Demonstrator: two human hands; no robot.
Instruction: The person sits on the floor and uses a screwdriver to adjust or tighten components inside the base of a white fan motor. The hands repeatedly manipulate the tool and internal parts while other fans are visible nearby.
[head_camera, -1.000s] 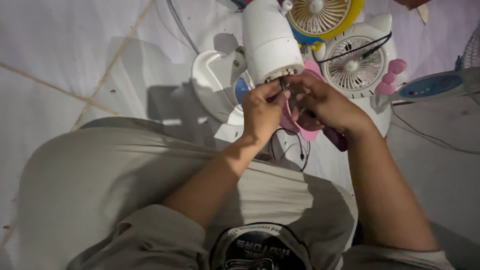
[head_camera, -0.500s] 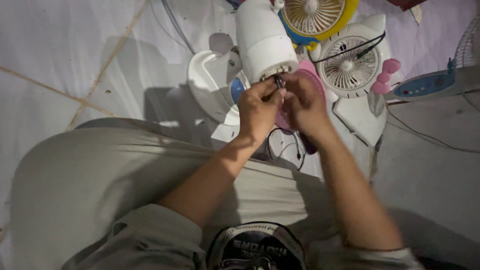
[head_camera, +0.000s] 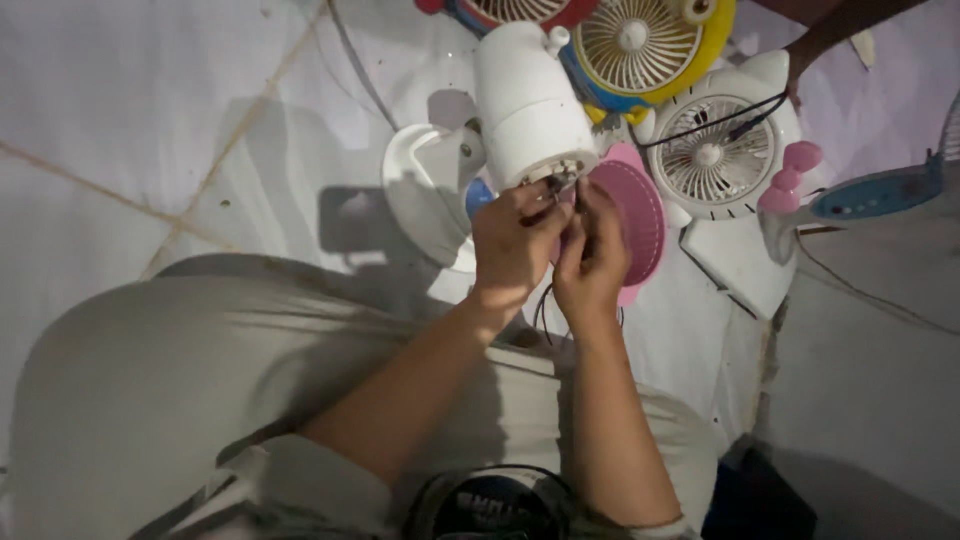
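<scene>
A white cylindrical fan motor housing (head_camera: 527, 105) stands tilted over the floor, its open lower end facing me. My left hand (head_camera: 512, 245) and my right hand (head_camera: 592, 255) meet at that open end, fingertips pinched on thin dark wires (head_camera: 562, 185) that come out of it. More dark wire (head_camera: 545, 305) hangs below between my wrists. A pink round fan grille (head_camera: 640, 215) lies just behind my right hand. A white curved base part (head_camera: 425, 190) sits to the left of the housing.
Several small fans lie beyond: a yellow and blue one (head_camera: 650, 45), a white cat-shaped one with a pink bow (head_camera: 725, 160), and a blue-topped one (head_camera: 870, 195) at the right. Another person's arm (head_camera: 835, 25) reaches in at top right. My grey-clad knee (head_camera: 170, 390) fills the lower left.
The view has shifted. My right hand has moved in closer to the left, and both hands now pinch the wires at the housing's open end.
</scene>
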